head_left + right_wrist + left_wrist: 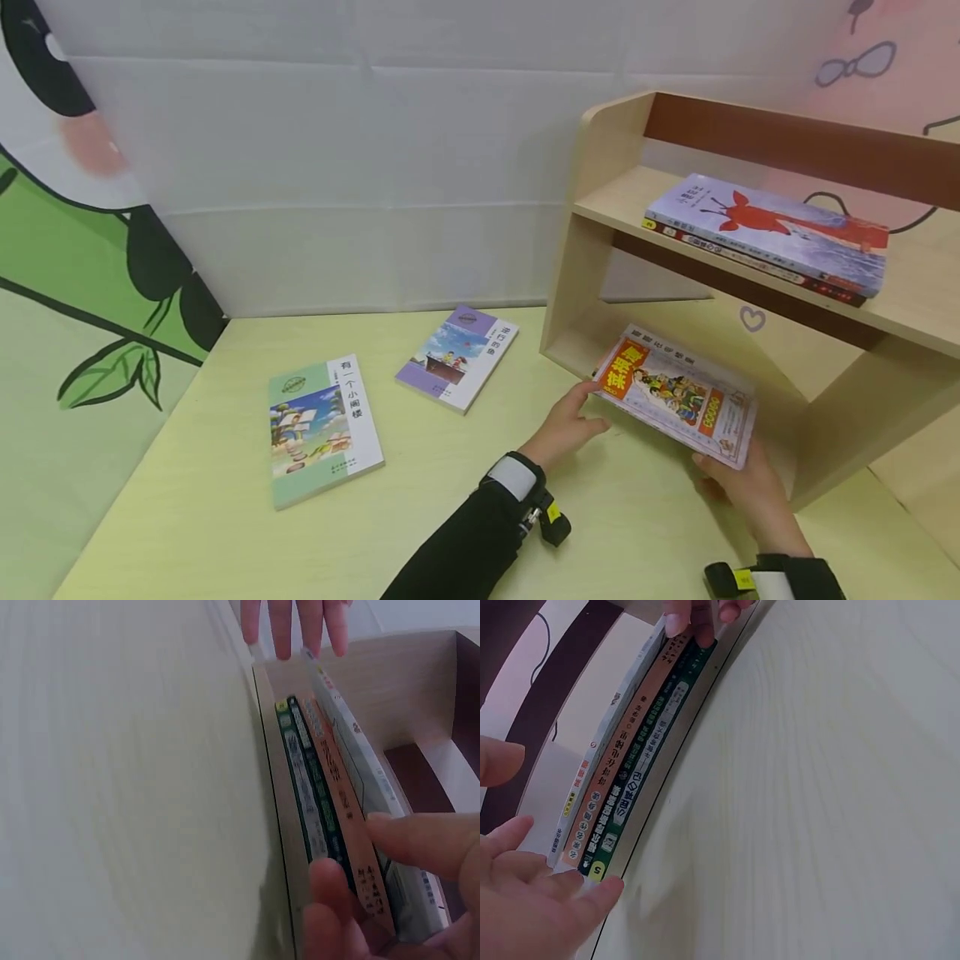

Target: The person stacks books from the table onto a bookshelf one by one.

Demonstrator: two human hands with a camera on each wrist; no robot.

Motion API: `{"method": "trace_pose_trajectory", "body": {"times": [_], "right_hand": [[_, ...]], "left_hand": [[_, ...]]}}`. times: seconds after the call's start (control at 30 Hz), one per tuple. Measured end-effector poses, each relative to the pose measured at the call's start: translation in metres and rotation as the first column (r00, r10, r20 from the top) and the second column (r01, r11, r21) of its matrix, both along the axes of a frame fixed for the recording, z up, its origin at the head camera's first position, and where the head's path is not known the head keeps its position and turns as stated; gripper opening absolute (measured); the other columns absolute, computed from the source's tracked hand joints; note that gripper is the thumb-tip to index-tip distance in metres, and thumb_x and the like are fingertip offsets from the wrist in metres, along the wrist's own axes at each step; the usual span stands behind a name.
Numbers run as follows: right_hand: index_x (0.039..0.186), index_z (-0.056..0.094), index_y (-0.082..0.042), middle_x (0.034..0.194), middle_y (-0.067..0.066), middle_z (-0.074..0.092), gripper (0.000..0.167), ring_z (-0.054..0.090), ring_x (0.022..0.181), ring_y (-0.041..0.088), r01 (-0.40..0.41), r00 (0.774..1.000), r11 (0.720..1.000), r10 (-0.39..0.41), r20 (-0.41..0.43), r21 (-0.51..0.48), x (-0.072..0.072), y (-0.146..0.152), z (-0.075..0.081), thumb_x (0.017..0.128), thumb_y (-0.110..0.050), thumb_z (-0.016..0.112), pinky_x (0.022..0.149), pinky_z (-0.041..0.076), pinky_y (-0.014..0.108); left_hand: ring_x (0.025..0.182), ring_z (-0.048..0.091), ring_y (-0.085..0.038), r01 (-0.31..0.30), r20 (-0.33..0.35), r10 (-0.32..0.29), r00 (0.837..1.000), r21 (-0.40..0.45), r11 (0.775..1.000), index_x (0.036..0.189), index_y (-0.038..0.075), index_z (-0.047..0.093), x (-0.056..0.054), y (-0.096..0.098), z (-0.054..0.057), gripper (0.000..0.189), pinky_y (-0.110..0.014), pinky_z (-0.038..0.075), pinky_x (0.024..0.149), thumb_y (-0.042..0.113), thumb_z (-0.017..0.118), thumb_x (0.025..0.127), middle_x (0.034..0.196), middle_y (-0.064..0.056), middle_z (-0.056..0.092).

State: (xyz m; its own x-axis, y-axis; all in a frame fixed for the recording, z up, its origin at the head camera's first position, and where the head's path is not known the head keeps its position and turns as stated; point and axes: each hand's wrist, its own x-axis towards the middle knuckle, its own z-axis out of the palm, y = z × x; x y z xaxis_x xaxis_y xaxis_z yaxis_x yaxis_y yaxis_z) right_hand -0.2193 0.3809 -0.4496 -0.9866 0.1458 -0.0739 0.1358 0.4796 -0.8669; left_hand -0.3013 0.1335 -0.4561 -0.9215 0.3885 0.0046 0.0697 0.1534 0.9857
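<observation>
On the lower shelf board lies a stack of several books, its top one a pale-covered book [675, 396] with a red-and-yellow title block. Lower spines include an orange book [630, 724] and dark green books [319, 795]. My left hand [566, 423] is at the stack's left end, fingers spread, fingertips against the top book's corner. At the other end, my right hand [746, 483] holds the pale-covered book's near right corner; some of its fingers are hidden behind the book. Toward that end, a narrow dark gap separates the top book from the orange one.
The wooden bookshelf [581, 283] has two more stacked books [772, 233] on its upper board. Left on the table [225, 542] lie a green-and-white book [322, 429] and a purple-and-white book [457, 358]. A grey-white panel [375, 167] rises behind the table.
</observation>
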Motion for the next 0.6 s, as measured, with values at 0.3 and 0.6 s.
{"method": "trace_pose_trajectory", "body": {"times": [0.3,0.6], "right_hand": [[0.144,0.021,0.005,0.136,0.036,0.04,0.076,0.068,0.08,0.018,0.03,0.991,0.997,-0.039,0.125,0.07,-0.003,0.01,0.002,0.094,-0.032,0.065,0.069,0.058,0.031],[0.141,0.032,0.005,0.133,0.036,0.046,0.075,0.068,0.079,0.02,0.015,0.993,0.982,-0.036,0.11,0.191,-0.014,0.011,0.006,0.092,-0.04,0.066,0.065,0.057,0.03]], "left_hand": [[0.145,0.023,-0.025,0.051,0.049,-0.047,0.998,-0.094,0.994,0.148,0.016,0.038,-0.003,0.012,-0.003,0.071,-0.048,0.026,0.114,0.009,0.067,0.084,0.161,-0.001,0.019],[0.144,0.025,-0.023,0.077,0.029,-0.074,0.997,-0.157,0.985,0.153,0.018,0.031,-0.015,0.015,0.002,0.079,-0.04,0.033,0.109,0.008,0.065,0.082,0.162,0.001,0.012]]}}
